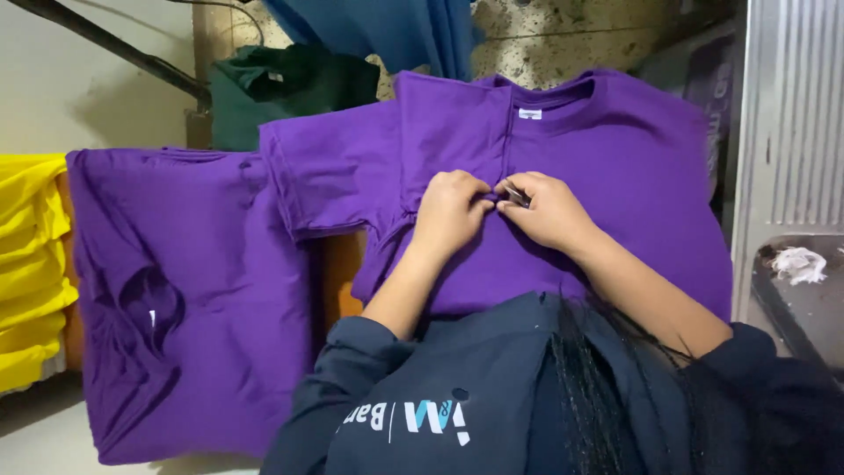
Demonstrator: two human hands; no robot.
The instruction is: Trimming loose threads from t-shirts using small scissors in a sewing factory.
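A purple T-shirt point(615, 167) lies spread flat before me, collar away from me with a white neck label. My left hand point(450, 211) pinches the cloth at mid-chest, fingers closed on a fold. My right hand point(549, 211) touches it from the right and grips a small silvery metal tool point(515, 194), its tip against the fabric between the two hands.
A second purple T-shirt point(193, 290) lies in a pile at the left, with yellow garments point(31, 264) at the far left edge. Dark green point(281, 88) and blue cloth point(396, 31) lie behind. A grey ribbed metal surface point(791, 114) and a dark tray with white scraps point(798, 264) stand at right.
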